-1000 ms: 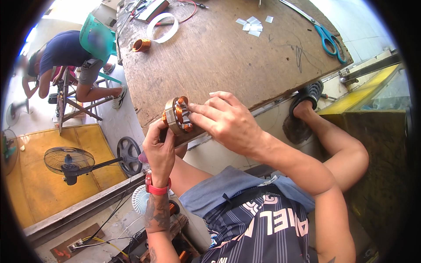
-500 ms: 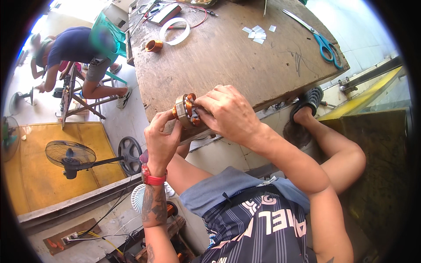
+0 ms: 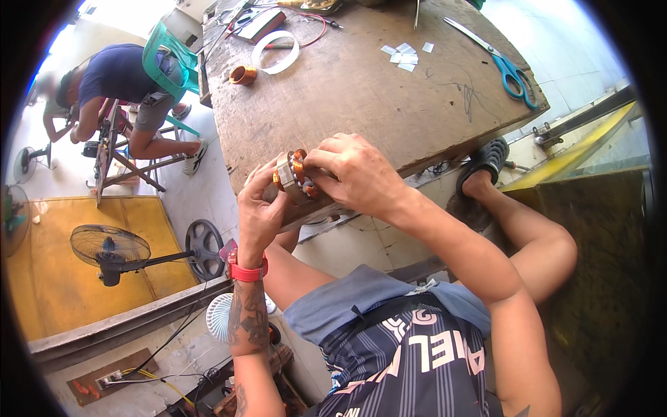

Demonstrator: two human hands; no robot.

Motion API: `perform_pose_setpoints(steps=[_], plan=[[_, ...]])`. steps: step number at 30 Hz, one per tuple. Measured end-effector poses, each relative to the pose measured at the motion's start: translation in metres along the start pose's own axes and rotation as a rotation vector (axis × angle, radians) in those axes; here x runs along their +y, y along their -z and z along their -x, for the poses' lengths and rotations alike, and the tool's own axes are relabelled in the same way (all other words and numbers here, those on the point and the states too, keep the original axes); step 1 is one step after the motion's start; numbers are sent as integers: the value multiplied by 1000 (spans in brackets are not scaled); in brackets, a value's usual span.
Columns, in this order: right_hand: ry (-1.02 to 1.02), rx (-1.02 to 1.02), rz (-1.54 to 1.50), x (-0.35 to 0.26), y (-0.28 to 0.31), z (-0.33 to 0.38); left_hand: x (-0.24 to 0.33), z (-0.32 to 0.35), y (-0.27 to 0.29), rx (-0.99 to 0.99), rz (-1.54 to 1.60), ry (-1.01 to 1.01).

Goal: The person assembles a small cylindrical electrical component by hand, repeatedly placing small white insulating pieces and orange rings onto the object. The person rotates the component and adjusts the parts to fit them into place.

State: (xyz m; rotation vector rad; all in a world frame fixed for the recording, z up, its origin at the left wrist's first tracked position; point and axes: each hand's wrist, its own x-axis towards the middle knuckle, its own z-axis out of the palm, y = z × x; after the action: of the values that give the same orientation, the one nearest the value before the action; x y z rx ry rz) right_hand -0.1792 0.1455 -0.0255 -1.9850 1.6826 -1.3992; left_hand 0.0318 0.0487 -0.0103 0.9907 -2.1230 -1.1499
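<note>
The motor stator (image 3: 295,177) sits just off the near edge of the bench (image 3: 361,90), raised between both hands rather than resting on the wood — likely so it can be turned and worked from its open face. It is a short ring of grey laminated steel, with glossy copper windings bulging from the slots in rounded orange-brown loops. The left hand (image 3: 258,215) cradles it from below and behind, its grip closed around the steel rim to steady it; a red watch strap circles that wrist. The right hand (image 3: 354,177) comes over the top, fingertips pinched onto the coils at the stator's face, apparently pressing or tucking wire.

Beyond the stator, farther up the scuffed, scratched bench, lie a small spool of copper wire (image 3: 243,74), a white tape ring (image 3: 276,52), a few pale paper slips (image 3: 403,54) and blue-handled scissors (image 3: 511,69) toward the far right corner. Left of the stator, down on the floor, stands a dark pedestal fan (image 3: 108,250) — and past it another person (image 3: 111,83) bends over a stand.
</note>
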Motion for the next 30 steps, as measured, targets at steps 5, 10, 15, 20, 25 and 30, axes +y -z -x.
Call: perform_pose_setpoints(steps=[5,10,15,20,25,30], plan=[[-93,32,69,-12,-2,2,-11,-1,-4,55,39,69],[-243,-48,46,-16,1,-4,-6,1,-1,29,30,75],[-116,-7,77,-16,13,16,14,13,2,54,316,-190],[65,3,343,-22,9,37,30,6,5,-93,-296,-338],[25,35,360,-20,3,37,32,-4,1,-67,-156,-276],[-29,109,381,-22,-12,23,31,-6,-12,74,93,-51]])
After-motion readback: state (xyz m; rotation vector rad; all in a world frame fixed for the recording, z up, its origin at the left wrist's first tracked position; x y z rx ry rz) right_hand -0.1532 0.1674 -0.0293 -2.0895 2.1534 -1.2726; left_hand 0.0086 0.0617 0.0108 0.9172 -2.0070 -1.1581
